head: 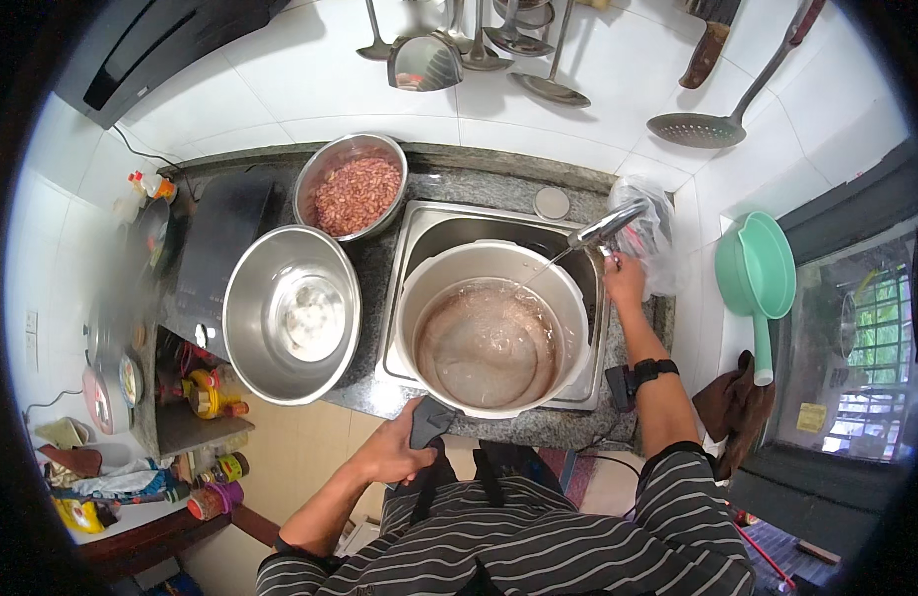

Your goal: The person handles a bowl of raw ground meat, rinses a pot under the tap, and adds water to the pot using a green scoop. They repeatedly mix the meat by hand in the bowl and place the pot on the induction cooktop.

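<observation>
A large metal pot (pixel 493 328) stands over the steel sink (pixel 390 328), partly filled with cloudy, brownish water. A thin stream runs into it from the chrome faucet (pixel 606 223). My right hand (pixel 624 279) is at the faucet's handle, on the right of the sink. My left hand (pixel 399 445) grips a grey cloth (pixel 430 423) near the counter's front edge, close to the pot's lower left rim. Left of the pot sits a steel basin (pixel 291 314) with a wet bottom. Behind it, a steel bowl (pixel 351 186) holds many reddish peanuts or beans (pixel 358 195).
Ladles (pixel 552 91) and a skimmer (pixel 697 130) hang on the tiled wall. A plastic bag (pixel 656 238) lies behind the faucet. A green dipper (pixel 757 268) and a brown cloth (pixel 738 410) are at the right. A dark cooktop (pixel 224 223) lies to the left.
</observation>
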A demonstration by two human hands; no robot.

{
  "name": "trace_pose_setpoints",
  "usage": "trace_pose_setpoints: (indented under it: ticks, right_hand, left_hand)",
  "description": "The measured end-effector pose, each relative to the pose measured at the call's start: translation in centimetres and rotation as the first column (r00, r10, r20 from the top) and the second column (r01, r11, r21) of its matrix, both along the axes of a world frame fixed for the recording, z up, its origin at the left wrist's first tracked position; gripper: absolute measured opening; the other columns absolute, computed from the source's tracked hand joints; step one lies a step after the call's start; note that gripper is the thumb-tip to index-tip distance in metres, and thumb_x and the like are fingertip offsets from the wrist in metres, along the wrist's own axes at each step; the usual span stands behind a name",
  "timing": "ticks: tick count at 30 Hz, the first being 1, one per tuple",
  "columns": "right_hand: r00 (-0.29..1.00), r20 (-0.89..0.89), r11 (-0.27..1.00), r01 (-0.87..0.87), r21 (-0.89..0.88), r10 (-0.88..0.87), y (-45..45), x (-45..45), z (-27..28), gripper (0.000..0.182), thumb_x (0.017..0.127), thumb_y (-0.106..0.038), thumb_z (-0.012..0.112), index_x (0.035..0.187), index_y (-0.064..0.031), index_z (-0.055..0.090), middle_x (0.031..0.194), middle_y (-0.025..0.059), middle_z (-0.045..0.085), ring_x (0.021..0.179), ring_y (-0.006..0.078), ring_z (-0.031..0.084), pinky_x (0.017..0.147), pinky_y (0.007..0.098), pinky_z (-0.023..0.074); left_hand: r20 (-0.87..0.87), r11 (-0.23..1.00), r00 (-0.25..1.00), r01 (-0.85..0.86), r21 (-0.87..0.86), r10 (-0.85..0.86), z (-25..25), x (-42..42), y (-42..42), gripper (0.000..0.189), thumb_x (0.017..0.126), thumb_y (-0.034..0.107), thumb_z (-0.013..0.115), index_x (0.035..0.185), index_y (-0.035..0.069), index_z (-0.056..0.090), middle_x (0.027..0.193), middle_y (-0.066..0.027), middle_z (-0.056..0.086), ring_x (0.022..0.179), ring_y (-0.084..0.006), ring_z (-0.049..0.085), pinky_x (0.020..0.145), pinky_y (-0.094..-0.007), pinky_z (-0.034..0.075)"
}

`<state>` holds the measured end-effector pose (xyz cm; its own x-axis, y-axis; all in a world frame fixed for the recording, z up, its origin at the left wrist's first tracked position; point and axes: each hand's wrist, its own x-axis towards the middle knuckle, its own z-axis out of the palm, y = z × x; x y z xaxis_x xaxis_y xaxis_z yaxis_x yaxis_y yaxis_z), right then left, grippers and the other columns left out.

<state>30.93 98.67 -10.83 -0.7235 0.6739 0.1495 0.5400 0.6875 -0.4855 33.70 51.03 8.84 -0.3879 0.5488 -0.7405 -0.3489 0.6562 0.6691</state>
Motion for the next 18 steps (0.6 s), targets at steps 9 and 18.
trace_pose_setpoints:
  ticks: [9, 18]
  right_hand:
    - [0.985, -0.166, 0.937, -0.105, -0.332, 0.052, -4.5, 3.3, 1.4, 0.039, 0.089, -0.033, 0.066, 0.104, 0.0036, 0.062, 0.086, 0.0171, 0.066, 0.084, 0.0284, 0.065, 0.077, 0.0407, 0.0497]
    - [0.991, -0.103, 0.676, -0.133, -0.725, 0.084, -11.0, 8.3, 11.1, 0.028, 0.078, -0.009, 0.069, 0.102, -0.0026, 0.056, 0.073, 0.0014, 0.057, 0.067, 0.0114, 0.054, 0.061, 0.0289, 0.0450]
  left_hand:
    - [0.066, 0.999, 0.998, -0.022, 0.043, 0.019, -0.5, -0.2, -0.7, 0.086, 0.080, 0.002, 0.063, 0.148, -0.001, 0.012, 0.061, -0.0044, 0.055, 0.045, -0.0149, 0.053, 0.044, -0.0304, 0.044]
    - [0.101, 0.988, 0.994, 0.029, 0.152, -0.044, -1.2, -0.8, -2.4, 0.082, 0.082, -0.001, 0.062, 0.148, 0.000, 0.013, 0.067, -0.0046, 0.056, 0.045, -0.0144, 0.051, 0.043, -0.0292, 0.043]
